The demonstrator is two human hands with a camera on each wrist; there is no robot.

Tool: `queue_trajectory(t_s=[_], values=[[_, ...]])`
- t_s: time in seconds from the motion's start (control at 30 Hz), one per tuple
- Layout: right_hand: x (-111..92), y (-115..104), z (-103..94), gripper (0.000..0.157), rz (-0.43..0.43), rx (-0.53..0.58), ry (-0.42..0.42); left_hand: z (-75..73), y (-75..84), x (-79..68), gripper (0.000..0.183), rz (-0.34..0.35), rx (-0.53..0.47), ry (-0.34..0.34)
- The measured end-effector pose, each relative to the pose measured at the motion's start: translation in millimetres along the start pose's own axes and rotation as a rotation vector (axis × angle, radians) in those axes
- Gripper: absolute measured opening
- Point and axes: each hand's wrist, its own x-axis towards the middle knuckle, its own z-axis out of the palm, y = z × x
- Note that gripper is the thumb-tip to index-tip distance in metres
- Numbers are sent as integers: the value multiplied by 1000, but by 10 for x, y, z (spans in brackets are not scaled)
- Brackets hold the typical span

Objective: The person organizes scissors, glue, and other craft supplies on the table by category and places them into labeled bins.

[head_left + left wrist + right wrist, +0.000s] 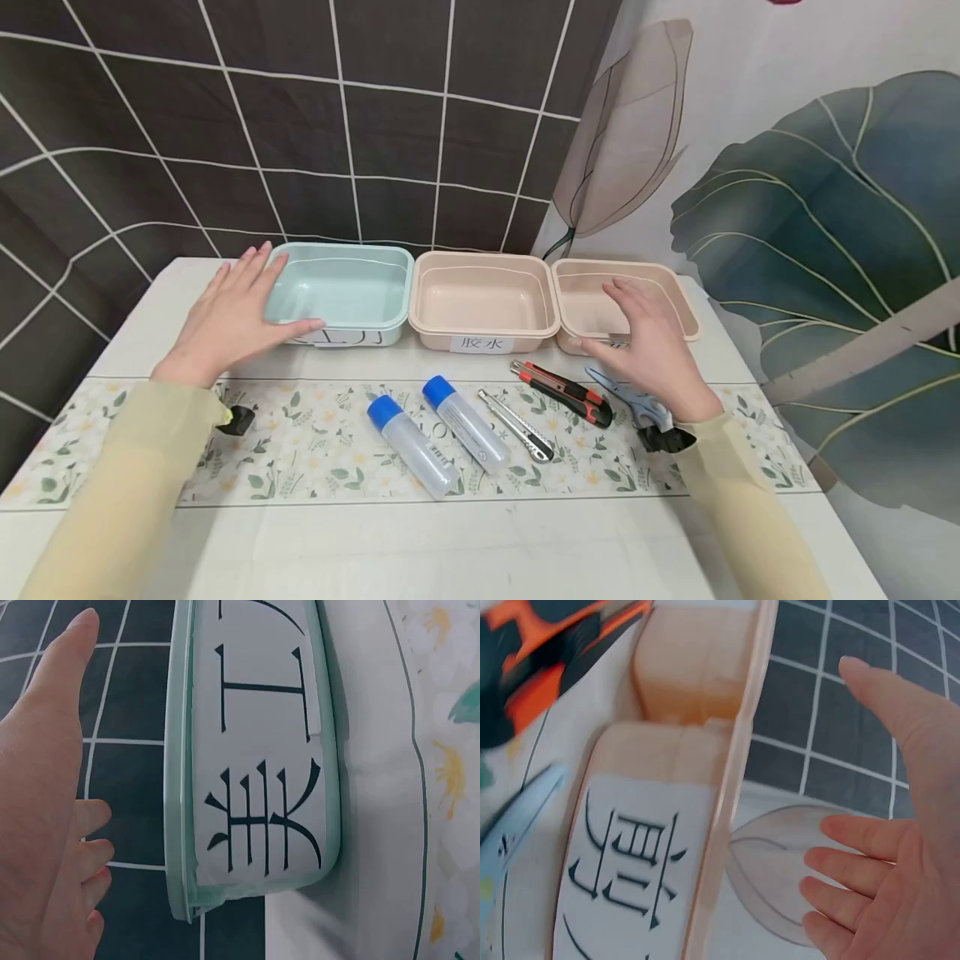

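Observation:
My left hand (236, 312) is at the left end of a light-blue plastic bin (337, 333), fingers extended and thumb apart; whether it touches the rim cannot be told. Over the right pink bin (678, 287) my right hand (651, 346) is spread, holding nothing. A middle pink bin (483, 329) stands between them. Two blue-capped clear bottles lie on the table: the left bottle (420, 454) and the right bottle (471, 429). Beside them are a slim silver utility knife (517, 425), a red-and-black utility knife (562, 392) and blue-grey scissors (630, 396), partly covered by my right wrist.
White labels with black characters are on the bin fronts, such as the left bin's label (259, 772) and the right bin's label (637, 855). A floral strip (315, 450) crosses the white table (360, 550). A dark grid-patterned cloth (390, 125) hangs behind the bins.

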Motion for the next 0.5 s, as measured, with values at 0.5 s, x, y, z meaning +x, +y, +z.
queue_trajectory(t_s=[0.5], values=[[-239,-179,-50,58,-134,179,63,66,-179,41,117,-72,-42,-47]])
